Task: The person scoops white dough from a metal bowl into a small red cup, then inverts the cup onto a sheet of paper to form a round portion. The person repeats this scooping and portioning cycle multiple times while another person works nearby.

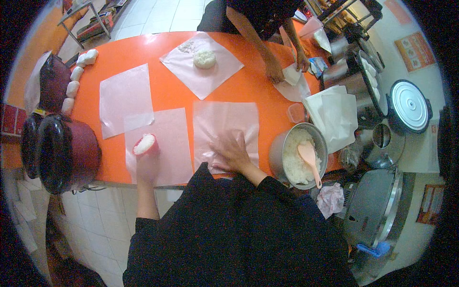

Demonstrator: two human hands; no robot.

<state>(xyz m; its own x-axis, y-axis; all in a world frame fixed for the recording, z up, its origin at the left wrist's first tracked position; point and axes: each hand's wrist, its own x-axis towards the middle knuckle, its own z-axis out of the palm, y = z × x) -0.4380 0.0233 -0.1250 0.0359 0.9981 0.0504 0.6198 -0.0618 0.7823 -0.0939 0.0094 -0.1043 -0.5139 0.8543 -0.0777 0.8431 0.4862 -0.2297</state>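
My left hand (147, 168), blurred, grips a red cup (153, 150) filled with white rice (145, 142). The cup is tilted above a square sheet of wrapping paper (174, 143). With fingers spread, my right hand (233, 152) rests on another paper sheet (226, 114) and holds nothing. To its right stands a metal pot (278, 158) of cooked rice, a pink rice paddle (306, 154) lying in it. Farther off, a round rice mound (205, 59) and some loose rice (185, 46) sit on a diagonally placed sheet (200, 84). One more sheet (125, 97) lies at left.
Across the orange table (165, 97), a co-worker's hands (276, 71) handle wrapping paper. A paper stack (333, 114) lies beyond the pot. Dark red rice cookers (84, 154) and white wrapped bundles (72, 89) line the left edge. A large steel pot (344, 77) stands at right.
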